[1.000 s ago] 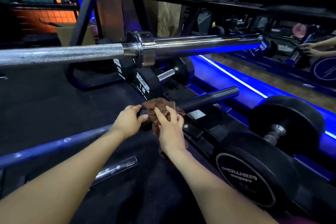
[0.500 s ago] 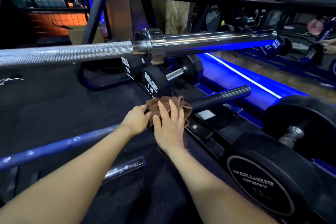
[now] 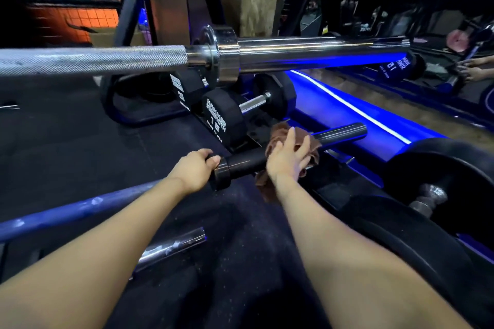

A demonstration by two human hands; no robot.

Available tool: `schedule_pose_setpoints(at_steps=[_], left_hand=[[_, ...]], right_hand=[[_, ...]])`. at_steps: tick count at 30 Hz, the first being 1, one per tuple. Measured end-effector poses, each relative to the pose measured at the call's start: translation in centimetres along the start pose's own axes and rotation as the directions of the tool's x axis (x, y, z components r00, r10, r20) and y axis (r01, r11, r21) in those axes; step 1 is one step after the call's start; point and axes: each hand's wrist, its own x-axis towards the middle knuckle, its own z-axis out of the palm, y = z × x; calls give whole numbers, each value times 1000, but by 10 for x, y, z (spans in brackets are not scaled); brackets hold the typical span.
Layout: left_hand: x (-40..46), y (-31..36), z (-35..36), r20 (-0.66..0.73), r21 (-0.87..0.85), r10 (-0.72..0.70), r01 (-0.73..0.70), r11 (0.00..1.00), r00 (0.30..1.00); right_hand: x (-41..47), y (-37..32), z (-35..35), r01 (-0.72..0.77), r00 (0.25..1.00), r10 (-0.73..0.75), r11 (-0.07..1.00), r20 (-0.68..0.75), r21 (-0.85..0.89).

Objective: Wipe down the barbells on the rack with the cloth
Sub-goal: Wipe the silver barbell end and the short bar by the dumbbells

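Note:
A low barbell runs from lower left to the right: blue shaft (image 3: 66,211), black collar and black sleeve (image 3: 339,133). My left hand (image 3: 193,169) grips the bar just left of the collar. My right hand (image 3: 287,159) holds a brown cloth (image 3: 278,139) wrapped round the middle of the black sleeve, fingers curved over it. Part of the cloth hangs below the sleeve. A chrome barbell (image 3: 307,53) with a knurled shaft lies across the view above both hands.
Black dumbbells marked 15 (image 3: 222,117) sit just beyond the sleeve. A large round dumbbell (image 3: 427,195) stands at the right. A short chrome bar end (image 3: 171,248) lies on the black floor. Blue-lit rail (image 3: 347,115) runs along the right. Another person's hands (image 3: 474,69) show far right.
My right hand has slid the cloth to the right along the black sleeve, uncovering the collar and inner sleeve. My left hand still holds the bar by the collar.

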Motion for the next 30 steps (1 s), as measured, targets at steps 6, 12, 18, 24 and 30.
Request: schedule_pose_setpoints(at_steps=[6,12,18,24,30], left_hand=[[-6,6,1,-39,33,27,-26,999,999],[-4,18,19,-237,176,318,-281,943,918],[26,46,27,-110,242,378,-344,907,919],[56,80,36,78,324,403,-406,855,912],[85,116,61,185,320,420,-459,829,888]], right_hand=[[-76,-11,37,191,955,-205,978,215,84],[-43,-9,34,211,974,-212,977,86,17],[36,10,2,41,994,-37,999,-100,34],[88,22,-25,-80,983,84,996,-161,36],[136,36,-54,-142,975,137,990,-176,-15]])
